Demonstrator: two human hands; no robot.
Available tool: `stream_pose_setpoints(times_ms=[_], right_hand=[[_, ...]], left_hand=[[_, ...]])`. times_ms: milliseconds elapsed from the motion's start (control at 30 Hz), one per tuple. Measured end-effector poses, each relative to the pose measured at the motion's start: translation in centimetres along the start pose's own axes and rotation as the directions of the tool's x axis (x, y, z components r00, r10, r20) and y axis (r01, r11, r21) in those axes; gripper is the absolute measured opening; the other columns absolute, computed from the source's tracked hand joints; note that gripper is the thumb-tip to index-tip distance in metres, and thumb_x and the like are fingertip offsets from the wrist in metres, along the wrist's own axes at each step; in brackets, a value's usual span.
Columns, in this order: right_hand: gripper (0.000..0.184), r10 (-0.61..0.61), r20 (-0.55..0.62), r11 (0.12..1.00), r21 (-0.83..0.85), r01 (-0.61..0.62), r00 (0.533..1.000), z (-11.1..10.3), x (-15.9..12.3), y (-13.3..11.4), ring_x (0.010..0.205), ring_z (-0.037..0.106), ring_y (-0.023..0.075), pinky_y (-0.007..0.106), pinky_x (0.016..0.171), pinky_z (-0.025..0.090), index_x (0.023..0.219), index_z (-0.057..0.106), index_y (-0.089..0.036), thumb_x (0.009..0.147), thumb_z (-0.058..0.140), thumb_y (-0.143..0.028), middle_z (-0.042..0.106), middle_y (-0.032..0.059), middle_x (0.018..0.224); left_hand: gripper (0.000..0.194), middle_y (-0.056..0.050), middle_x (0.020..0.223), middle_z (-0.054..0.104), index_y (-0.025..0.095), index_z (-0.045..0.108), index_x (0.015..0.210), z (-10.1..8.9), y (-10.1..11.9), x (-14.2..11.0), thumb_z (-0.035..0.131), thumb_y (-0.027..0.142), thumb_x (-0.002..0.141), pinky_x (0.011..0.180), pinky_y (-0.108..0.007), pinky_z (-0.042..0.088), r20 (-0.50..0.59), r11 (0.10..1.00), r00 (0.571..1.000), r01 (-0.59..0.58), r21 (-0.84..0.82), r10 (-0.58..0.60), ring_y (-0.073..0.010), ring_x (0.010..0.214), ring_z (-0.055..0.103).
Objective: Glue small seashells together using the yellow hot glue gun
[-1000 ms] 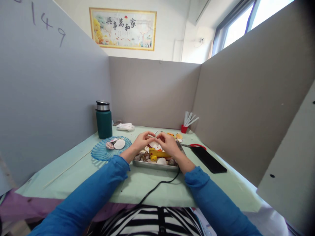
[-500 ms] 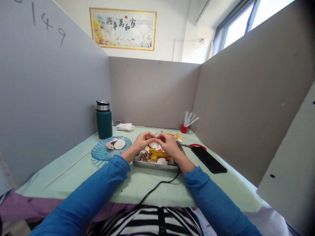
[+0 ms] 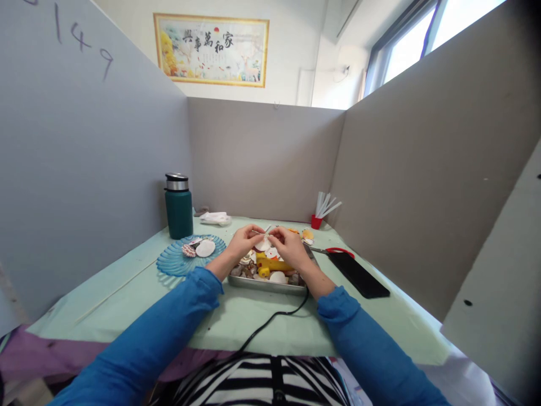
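Centrally in the frame, the left hand (image 3: 244, 242) and the right hand (image 3: 289, 245) face each other, fingers bent and thumbs drawn in with only a narrow gap; both seem to pinch a thin, rounded white shell (image 3: 264, 245) at its edges, though the exact contact is too small to see. The shell is above the far part of a shallow rectangular silver metal tray (image 3: 266, 287), which carries a yellow plastic glue gun (image 3: 273, 264) among pale and brownish shells. A thin black cord (image 3: 270, 320) curves from the tray's near right corner toward the bottom of the frame. Left of centre, a blue ribbed round plate (image 3: 171, 262) bears a few more shells. Right of centre, red-handled scissors (image 3: 340, 251) touch a flat black rectangular phone (image 3: 358, 274) on the green-covered desk (image 3: 380, 332).
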State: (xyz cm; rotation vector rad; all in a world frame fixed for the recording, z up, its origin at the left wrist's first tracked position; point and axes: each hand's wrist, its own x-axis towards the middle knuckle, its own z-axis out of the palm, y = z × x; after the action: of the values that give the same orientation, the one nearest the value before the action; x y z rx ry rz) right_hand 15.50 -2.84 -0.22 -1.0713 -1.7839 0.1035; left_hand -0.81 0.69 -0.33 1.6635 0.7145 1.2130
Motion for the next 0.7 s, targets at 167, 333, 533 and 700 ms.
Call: stream_pose_setpoints(times_ms=[167, 333, 533, 700], right_hand=[[0.012, 0.009, 0.0, 1.0, 0.006, -0.009, 1.0, 0.06, 0.0, 0.0, 0.064, 0.055, 0.0137, 0.024, 0.061, 0.041, 0.082, 0.063, -0.017, 0.079, 0.056, -0.027, 0.064, 0.002, 0.071], [0.011, -0.023, 0.02, 1.0, 0.018, 0.023, 1.0, -0.05, -0.06, -0.22, 0.064, 0.055, 0.0131, 0.024, 0.062, 0.04, 0.079, 0.062, -0.017, 0.08, 0.054, -0.025, 0.063, 0.0015, 0.071], [0.011, -0.027, 0.027, 1.0, -0.003, 0.027, 0.999, -0.04, -0.01, -0.23, 0.062, 0.054, 0.0123, 0.023, 0.06, 0.039, 0.078, 0.062, -0.017, 0.08, 0.055, -0.025, 0.063, 0.001, 0.07], [0.014, -0.035, 0.023, 0.999, -0.014, 0.036, 0.999, -0.02, -0.02, -0.12, 0.062, 0.053, 0.0123, 0.023, 0.059, 0.038, 0.078, 0.063, -0.017, 0.082, 0.054, -0.028, 0.063, 0.0014, 0.07]], left_hand=[[0.039, -0.002, 0.069, 0.062, 0.014, 0.056, 0.089, 0.01, 0.23, -0.12, 0.072, 0.04, 0.065, 0.052, -0.027, 0.053, 0.022, 1.0, 1.0, 0.008, 0.009, -0.008, -0.0151, 0.066, 0.06], [0.042, -0.003, 0.072, 0.063, 0.013, 0.058, 0.09, 0.05, 0.21, -0.12, 0.072, 0.043, 0.064, 0.052, -0.026, 0.052, 0.021, 0.999, 0.999, 0.033, 0.03, -0.034, -0.0154, 0.067, 0.06], [0.038, -0.003, 0.07, 0.064, 0.012, 0.061, 0.086, -0.07, -0.14, 0.01, 0.071, 0.041, 0.065, 0.05, -0.021, 0.046, 0.026, 0.999, 1.0, 0.009, 0.039, -0.01, -0.0118, 0.06, 0.057], [0.035, -0.003, 0.072, 0.065, 0.012, 0.063, 0.086, -0.14, -0.08, -0.04, 0.07, 0.041, 0.067, 0.055, -0.022, 0.046, 0.011, 0.996, 0.999, -0.039, 0.083, 0.038, -0.0131, 0.063, 0.059]])
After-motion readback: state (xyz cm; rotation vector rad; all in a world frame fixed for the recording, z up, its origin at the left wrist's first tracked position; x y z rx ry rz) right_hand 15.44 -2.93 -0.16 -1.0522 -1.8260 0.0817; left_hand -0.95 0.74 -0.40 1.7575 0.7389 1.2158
